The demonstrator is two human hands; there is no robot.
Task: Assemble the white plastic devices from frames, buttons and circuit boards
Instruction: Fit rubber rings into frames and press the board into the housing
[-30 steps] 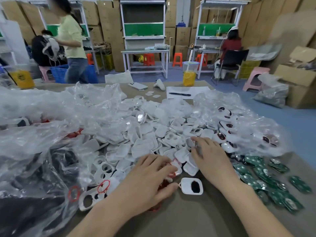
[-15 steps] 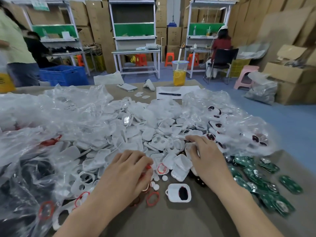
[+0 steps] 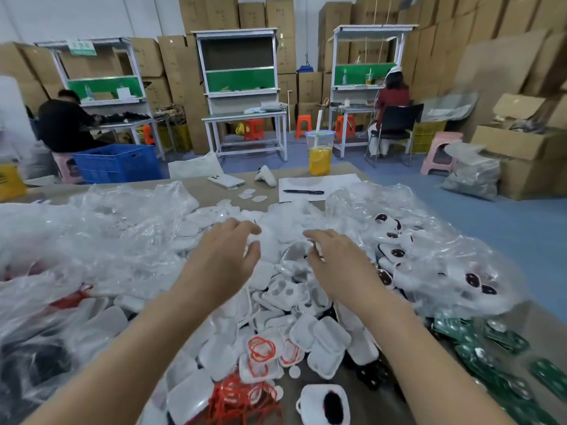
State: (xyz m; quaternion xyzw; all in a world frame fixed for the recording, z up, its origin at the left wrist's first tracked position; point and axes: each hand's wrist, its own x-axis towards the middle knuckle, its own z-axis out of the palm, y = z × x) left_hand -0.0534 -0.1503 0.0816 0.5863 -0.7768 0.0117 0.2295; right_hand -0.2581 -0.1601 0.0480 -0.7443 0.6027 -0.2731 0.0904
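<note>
The white frames (image 3: 276, 302) lie in a big heap under both hands and between my arms. I have the left hand (image 3: 227, 256) out over the far part of the heap. Its fingers are spread and a little bent, and it holds nothing that I can see. The right hand (image 3: 334, 265) is just beside it, with its fingertips down among the frames. I cannot tell if it pinches one or only touches it.

Close to me, behind the hands, one white piece with a dark oval button (image 3: 323, 404) sits alone on the bench (image 3: 377, 412). It may be partly put together (I can't see a board in it from here). Red rings (image 3: 260, 348) lie on the frames between my arms. The green circuit boards (image 3: 503, 342) are spread out to the right of my right arm. A clear bag of white pieces with dark buttons (image 3: 429, 265) sits right of the right hand. More clear plastic bags (image 3: 92, 240) are heaped left of the left hand.

I think the job has hardly begun. Nearly every frame, button and board is loose, and I see no stack of done ones. The picking, fitting and snapping shut is all left to do.

Far past the hands stand a cup of yellow drink (image 3: 320, 154), a pen (image 3: 303, 191) on paper and a phone (image 3: 226, 180).
</note>
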